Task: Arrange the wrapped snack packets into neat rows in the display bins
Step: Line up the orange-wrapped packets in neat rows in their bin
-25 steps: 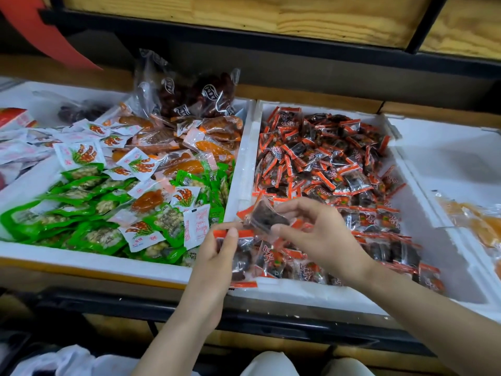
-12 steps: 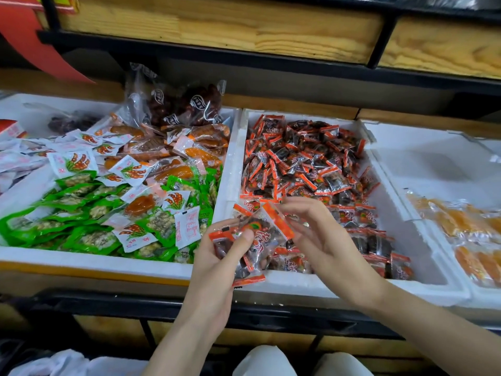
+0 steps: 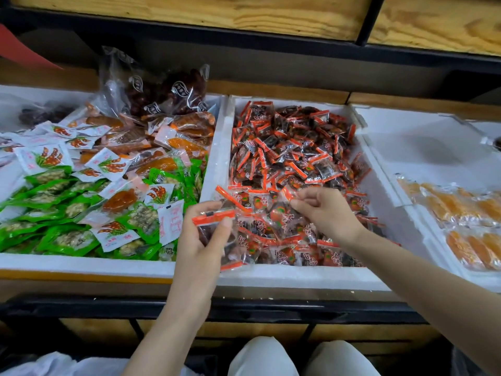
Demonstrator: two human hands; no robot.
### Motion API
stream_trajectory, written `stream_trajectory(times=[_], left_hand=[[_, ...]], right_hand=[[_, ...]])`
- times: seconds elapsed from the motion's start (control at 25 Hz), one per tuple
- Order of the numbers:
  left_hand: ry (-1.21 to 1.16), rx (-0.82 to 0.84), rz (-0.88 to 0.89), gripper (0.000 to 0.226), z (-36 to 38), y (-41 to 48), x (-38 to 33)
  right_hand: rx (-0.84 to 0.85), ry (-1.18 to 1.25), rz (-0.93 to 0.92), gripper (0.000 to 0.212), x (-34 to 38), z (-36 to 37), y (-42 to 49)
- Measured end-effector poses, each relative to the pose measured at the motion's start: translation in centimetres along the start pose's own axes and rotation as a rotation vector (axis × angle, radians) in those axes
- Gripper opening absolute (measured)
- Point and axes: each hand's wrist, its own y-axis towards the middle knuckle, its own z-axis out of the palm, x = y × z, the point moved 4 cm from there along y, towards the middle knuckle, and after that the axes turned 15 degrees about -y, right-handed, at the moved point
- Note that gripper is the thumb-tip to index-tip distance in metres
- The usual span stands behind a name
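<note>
1. Snack packets (small clear wrappers with orange sealed ends and dark contents) lie heaped anyhow in the middle bin, a white foam one. They sit flatter along its front edge.
2. The person's left hand grips a small stack of them over the bin's front left corner, thumb pressed on top and fingers curled beneath.
3. The right hand pinches the orange end of one packet between thumb and fingertips, just beside the stack.
4. I'd judge them light, soft and crinkly, with slick film. The flat sealed end is the sure place to hold; a loosely held stack could fan out and slide.
5. Beside it, the left-hand bin holds mixed green and white packets and a clear bag of dark red fruit at the back.
6. The right-hand bin has yellow-orange packets already in rows, and a wooden shelf runs above.
</note>
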Motion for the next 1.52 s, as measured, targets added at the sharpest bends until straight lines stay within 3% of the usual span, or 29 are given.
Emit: stream_trajectory(times=[0.16, 0.28, 0.44, 0.6, 0.68, 0.8, 0.96, 1.16, 1.24, 1.36, 1.52], left_hand=[[0.016, 0.001, 0.009, 0.022, -0.6, 1.4, 0.0], [0.055, 0.008, 0.024, 0.021, -0.7, 2.1, 0.5], [0.091, 0.021, 0.016, 0.022, -0.5, 2.9, 1.1], [0.076, 0.037, 0.006, 0.021, -0.4, 3.3, 1.4], [0.071, 0.042, -0.002, 0.021, -0.4, 3.3, 1.4], [0.077, 0.049, -0.009, 0.022, -0.4, 3.4, 1.4], [0.082, 0.052, -0.022, 0.023, -0.3, 3.3, 1.3], [0.102, 0.05, -0.025, 0.023, -0.6, 3.3, 1.2], [0.101, 0.05, -0.027, 0.022, -0.5, 3.2, 1.1], [0.081, 0.048, -0.037, 0.022, -0.2, 3.0, 1.0], [0.089, 0.046, -0.041, 0.022, -0.1, 3.0, 1.4]], right_hand=[[0.378, -0.464, 0.028, 0.013, -1.7, 4.8, 1.9], [0.437, -0.495, 0.025, 0.023, -2.0, 7.1, 2.9], [0.394, -0.345, -0.01, 0.028, -1.9, 8.0, 3.4], [0.469, -0.304, -0.079, 0.03, -2.1, 8.6, 3.0], [0.474, -0.19, -0.01, 0.016, -2.4, 8.4, 3.2], [0.438, -0.01, 0.138, 0.013, -2.9, 8.1, 3.5], [0.315, -0.396, 0.014, 0.017, -3.2, 8.6, 3.4], [0.356, -0.117, 0.105, 0.017, -2.7, 9.0, 3.2], [0.336, -0.273, 0.006, 0.018, -2.3, 8.9, 3.0], [0.242, -0.756, -0.195, 0.018, -1.7, 8.1, 2.9], [0.291, -0.756, -0.258, 0.023, -1.6, 8.2, 3.2]])
